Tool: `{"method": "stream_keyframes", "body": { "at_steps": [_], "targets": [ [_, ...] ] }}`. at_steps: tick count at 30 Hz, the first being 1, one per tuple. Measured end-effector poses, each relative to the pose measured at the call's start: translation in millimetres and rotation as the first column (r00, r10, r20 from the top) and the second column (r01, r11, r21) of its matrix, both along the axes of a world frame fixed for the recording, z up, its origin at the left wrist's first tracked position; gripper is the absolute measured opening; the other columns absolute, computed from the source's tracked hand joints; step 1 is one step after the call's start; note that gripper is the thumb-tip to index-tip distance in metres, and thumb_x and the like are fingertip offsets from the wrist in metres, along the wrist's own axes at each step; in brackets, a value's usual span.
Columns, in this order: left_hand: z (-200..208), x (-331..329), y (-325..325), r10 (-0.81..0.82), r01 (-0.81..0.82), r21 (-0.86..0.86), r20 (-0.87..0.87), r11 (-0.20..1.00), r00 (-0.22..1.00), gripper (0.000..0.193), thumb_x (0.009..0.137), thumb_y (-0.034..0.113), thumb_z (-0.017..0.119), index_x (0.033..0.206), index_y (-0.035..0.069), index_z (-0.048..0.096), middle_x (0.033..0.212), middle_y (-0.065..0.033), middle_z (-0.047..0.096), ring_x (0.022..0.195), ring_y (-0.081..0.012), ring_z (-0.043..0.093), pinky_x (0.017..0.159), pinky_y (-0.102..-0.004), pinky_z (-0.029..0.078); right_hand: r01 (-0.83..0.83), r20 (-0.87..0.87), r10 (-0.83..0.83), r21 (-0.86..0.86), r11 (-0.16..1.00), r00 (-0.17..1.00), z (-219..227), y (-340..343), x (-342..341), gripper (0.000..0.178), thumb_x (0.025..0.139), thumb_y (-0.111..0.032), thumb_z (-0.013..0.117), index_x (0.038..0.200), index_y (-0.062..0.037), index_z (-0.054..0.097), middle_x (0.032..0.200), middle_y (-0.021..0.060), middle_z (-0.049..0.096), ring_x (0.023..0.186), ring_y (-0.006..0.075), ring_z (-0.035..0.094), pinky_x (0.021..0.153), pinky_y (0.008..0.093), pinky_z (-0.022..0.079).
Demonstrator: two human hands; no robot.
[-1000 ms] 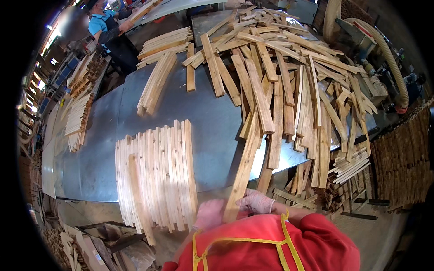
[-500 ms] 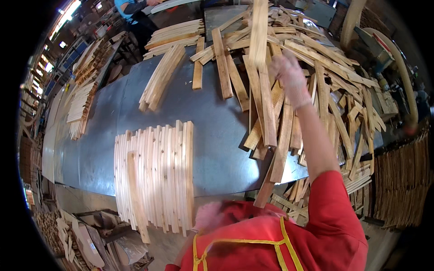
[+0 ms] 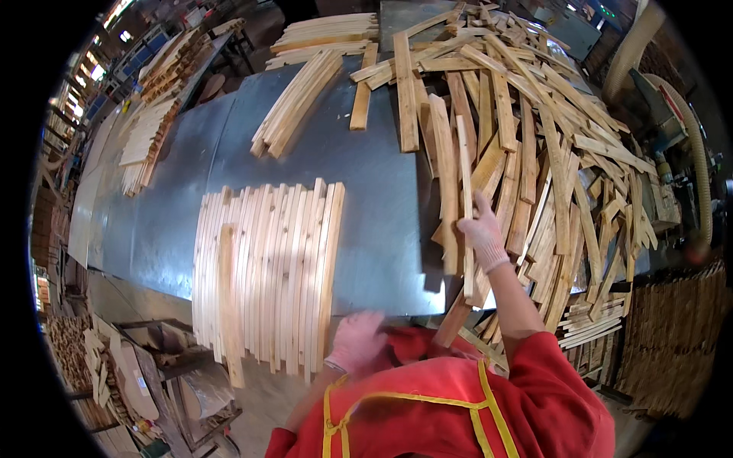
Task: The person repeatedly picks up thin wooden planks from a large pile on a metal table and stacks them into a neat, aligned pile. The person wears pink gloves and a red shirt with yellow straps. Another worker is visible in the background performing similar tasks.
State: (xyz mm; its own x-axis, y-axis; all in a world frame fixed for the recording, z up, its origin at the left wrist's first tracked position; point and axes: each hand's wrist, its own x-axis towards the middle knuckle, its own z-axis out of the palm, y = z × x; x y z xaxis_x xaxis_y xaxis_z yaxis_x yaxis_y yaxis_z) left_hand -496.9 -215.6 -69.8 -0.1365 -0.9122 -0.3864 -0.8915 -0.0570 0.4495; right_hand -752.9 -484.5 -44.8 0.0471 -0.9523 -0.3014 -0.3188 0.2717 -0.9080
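Observation:
My right hand [image 3: 484,235], in a pale knitted glove, grips a wooden slat [image 3: 463,183] at its nearer half. That slat stands on its narrow edge, pointing away from me, at the left side of a jumbled heap of wooden slats [image 3: 561,191]. Close to my body, my left hand [image 3: 359,340], also gloved, is smeared by motion and its fingers cannot be made out. It is just right of the near end of a row of pale slats [image 3: 267,267] set side by side, with one loose slat [image 3: 227,298] lying on top.
The slats lie on a grey metal-topped table [image 3: 374,229]. Farther off are a small bundle of slats [image 3: 298,103] and a stack of slats [image 3: 324,38]. Another stack [image 3: 145,145] stands at the left. A ribbed hose [image 3: 691,160] and piled wood [image 3: 672,336] are at the right.
My right hand has come back nearer from the far part of the heap and now holds a slat on edge. My left hand has moved up, showing more fully. The view has shifted slightly.

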Motion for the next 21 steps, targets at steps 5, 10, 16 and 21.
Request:
{"method": "stream_keyframes", "body": {
  "at_steps": [5, 10, 16, 21],
  "targets": [
    [-5, 14, 5, 0.263, -0.322, -0.323, -0.211, 0.89, 0.941, 0.06, 0.09, 0.036, 0.074, 0.139, 0.005, 0.06, 0.141, -0.0208, 0.059, 0.134, -0.0396, 0.054, 0.113, -0.0533, 0.041, -0.043, 0.482, -0.04, 0.161, 0.986, 0.875, -74, 135, 76, 0.086, 0.082, -0.001, 0.073, 0.161, -0.0116, 0.042, 0.12, 0.0104, 0.066, 0.103, 0.0166, 0.063, 0.086, 0.0293, 0.054],
    [0, 43, 19, 0.305, -0.267, -0.513, -0.011, 0.816, 0.952, 0.063, 0.089, 0.036, 0.076, 0.14, 0.002, 0.059, 0.143, -0.0198, 0.057, 0.136, -0.0403, 0.051, 0.115, -0.0536, 0.039, -0.16, 0.256, 0.139, 0.065, 0.985, 0.957, -94, 206, 150, 0.081, 0.088, -0.009, 0.066, 0.163, -0.0099, 0.036, 0.128, 0.0212, 0.068, 0.115, 0.03, 0.067, 0.099, 0.0369, 0.053],
    [-6, 51, 47, 0.348, -0.284, -0.422, 0.081, 0.861, 0.934, 0.072, 0.083, 0.042, 0.081, 0.14, 0.004, 0.058, 0.146, -0.0164, 0.053, 0.14, -0.0384, 0.046, 0.118, -0.0575, 0.033, -0.743, -0.143, 0.733, -0.024, 0.669, 0.665, -82, 183, 179, 0.064, 0.093, -0.031, 0.062, 0.15, -0.0057, 0.049, 0.125, 0.0325, 0.067, 0.12, 0.0481, 0.064, 0.103, 0.0499, 0.051],
    [-19, 48, 49, 0.315, -0.194, -0.372, 0.301, 0.908, 0.9, 0.078, 0.075, 0.035, 0.081, 0.142, 0.006, 0.052, 0.144, -0.0124, 0.05, 0.139, -0.0347, 0.044, 0.12, -0.0585, 0.03, -0.304, -0.341, 0.199, -0.289, 0.908, 0.919, -47, 84, 177, 0.05, 0.088, -0.025, 0.067, 0.13, 0.0024, 0.059, 0.119, 0.0329, 0.069, 0.114, 0.0472, 0.066, 0.101, 0.0498, 0.053]
  ]
}}
